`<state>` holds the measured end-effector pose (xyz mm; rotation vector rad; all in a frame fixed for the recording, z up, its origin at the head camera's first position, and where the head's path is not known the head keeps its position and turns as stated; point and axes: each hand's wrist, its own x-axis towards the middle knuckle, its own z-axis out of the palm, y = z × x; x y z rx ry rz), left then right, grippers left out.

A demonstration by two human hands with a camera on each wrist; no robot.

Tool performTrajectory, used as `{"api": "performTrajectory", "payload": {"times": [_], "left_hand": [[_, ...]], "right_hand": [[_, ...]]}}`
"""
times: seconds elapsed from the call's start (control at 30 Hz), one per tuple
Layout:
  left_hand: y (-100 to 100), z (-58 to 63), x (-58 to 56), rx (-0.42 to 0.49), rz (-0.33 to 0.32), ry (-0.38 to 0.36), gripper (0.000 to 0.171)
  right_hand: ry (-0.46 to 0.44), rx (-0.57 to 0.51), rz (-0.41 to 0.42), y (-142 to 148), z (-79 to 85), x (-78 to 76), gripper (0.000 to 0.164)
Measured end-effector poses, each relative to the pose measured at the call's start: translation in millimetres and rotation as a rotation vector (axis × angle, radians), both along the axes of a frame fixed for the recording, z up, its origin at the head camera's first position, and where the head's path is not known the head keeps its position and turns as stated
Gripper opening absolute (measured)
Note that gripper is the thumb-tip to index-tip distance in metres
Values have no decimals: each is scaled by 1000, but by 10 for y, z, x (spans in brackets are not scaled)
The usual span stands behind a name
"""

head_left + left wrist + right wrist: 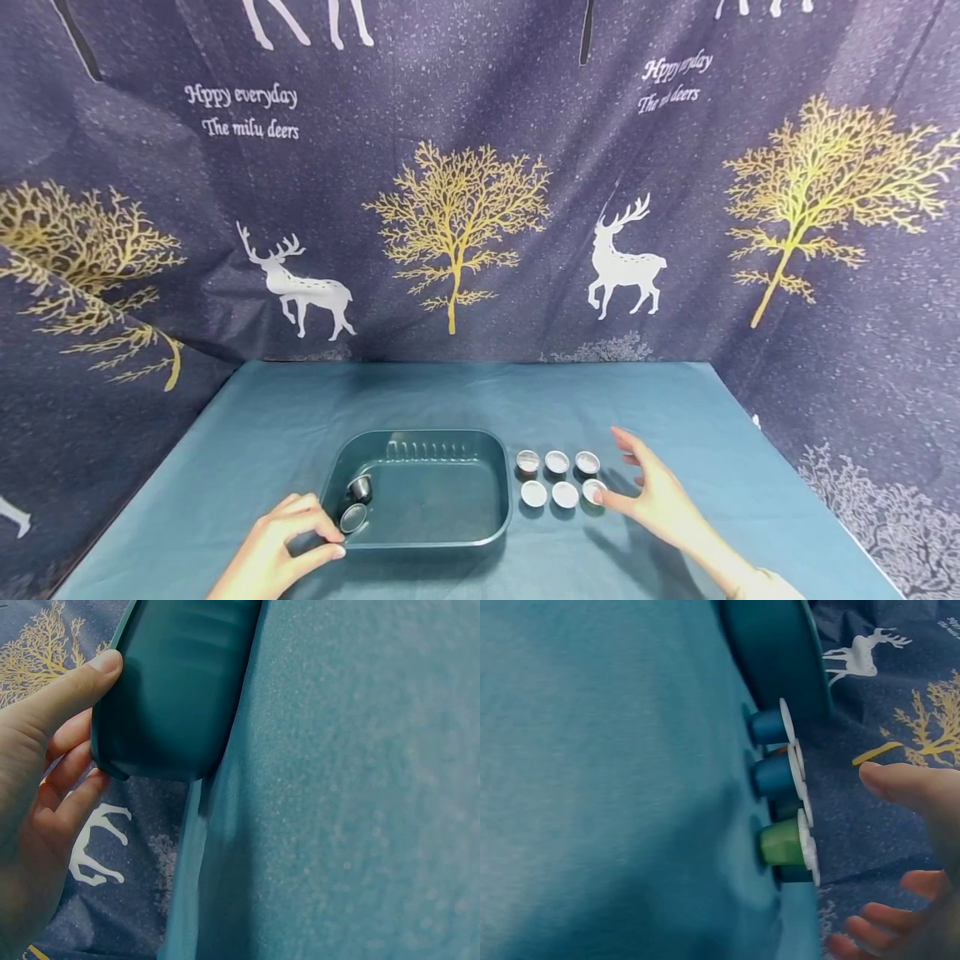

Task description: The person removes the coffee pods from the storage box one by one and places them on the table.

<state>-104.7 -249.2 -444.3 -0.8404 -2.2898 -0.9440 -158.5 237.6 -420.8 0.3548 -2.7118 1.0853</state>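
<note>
A dark green tray [420, 545] sits on the table. My left hand [279, 542] holds its near left corner; in the left wrist view the thumb lies on the rim, the other fingers beyond it. Two coffee capsules [353, 517] lie tipped in the tray's left end. Right of the tray, several capsules [565, 496] stand lids up in two rows. My right hand [660, 500] hovers at their right end, fingers spread, holding nothing. Its thumb overlaps the near right capsule [590, 488] in the head view. The right wrist view shows a green capsule [781, 844] and blue ones [774, 776].
A blue-green cloth [420, 400] covers the table. Behind and at both sides hangs a dark curtain [495, 92] printed with deer and golden trees. The tray's right wall stands close to the leftmost capsules [528, 462].
</note>
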Motion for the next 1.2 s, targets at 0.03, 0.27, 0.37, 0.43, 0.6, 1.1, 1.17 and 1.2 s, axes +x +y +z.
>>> {"api": "performTrajectory", "payload": {"times": [0.03, 0.27, 0.37, 0.43, 0.6, 1.1, 1.17, 1.2], "left_hand": [[-1, 0, -1, -1, 0, 0, 38], [-6, -3, -1, -2, -2, -7, 37], [-10, -8, -3, -1, -5, -9, 37], [-11, -11, -7, 0, -8, -8, 37], [-15, -13, -10, 6, -19, -5, 36], [-21, -4, -3, 7, -19, -18, 35], [-20, -5, -3, 7, -18, -18, 35], [-20, -4, -2, 7, -17, -19, 35]], "right_hand": [[4, -2, 10, -6, 17, -5, 86], [25, 47, 97, -73, 155, -58, 80], [25, 61, 152, -104, 241, -89, 80], [26, 68, 186, -121, 294, -117, 80], [-10, 67, 290, -171, 422, -209, 77], [-198, 26, 626, -572, 744, -600, 73], [-202, 27, 642, -650, 784, -622, 73], [-205, 28, 647, -688, 801, -631, 73]]}}
